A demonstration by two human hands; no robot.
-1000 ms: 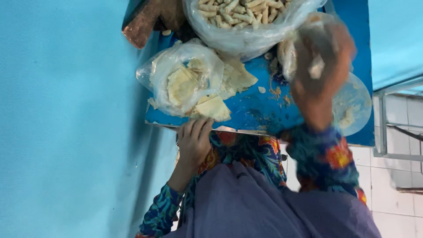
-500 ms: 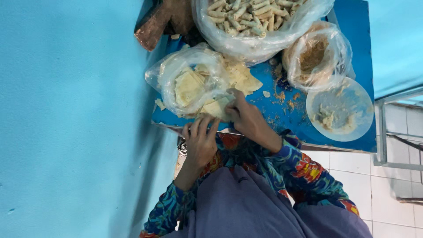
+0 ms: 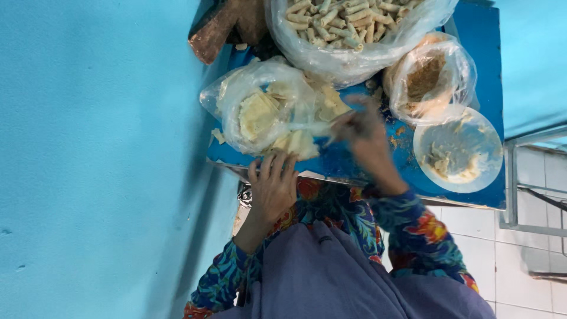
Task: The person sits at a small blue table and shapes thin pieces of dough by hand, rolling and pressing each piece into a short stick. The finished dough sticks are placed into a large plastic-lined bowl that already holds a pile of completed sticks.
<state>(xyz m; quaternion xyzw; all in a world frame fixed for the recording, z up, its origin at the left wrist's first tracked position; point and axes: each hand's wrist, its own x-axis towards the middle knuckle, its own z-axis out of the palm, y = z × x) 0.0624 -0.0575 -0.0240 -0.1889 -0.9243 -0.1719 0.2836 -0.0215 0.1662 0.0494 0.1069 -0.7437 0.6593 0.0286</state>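
My left hand (image 3: 273, 184) lies flat at the near edge of the blue table (image 3: 354, 168), fingers spread, its tips touching folded pale wrapper sheets (image 3: 293, 143). My right hand (image 3: 367, 139) is blurred by motion over the table. Its fingers pinch a thin pale sheet that stretches out of the clear bag of stacked wrappers (image 3: 257, 112). Both sleeves have a bright flower print.
A large clear bag of pale rolled pieces (image 3: 348, 26) sits at the far side. To the right are a small bag of brown filling (image 3: 428, 77) and a round clear lid with paste (image 3: 458, 150). A blue wall stands at left; white tiled floor lies at right.
My right hand came down from the bag of brown filling to the wrapper bag, then moved a little to the right with a sheet. The left hand stayed at the table edge.
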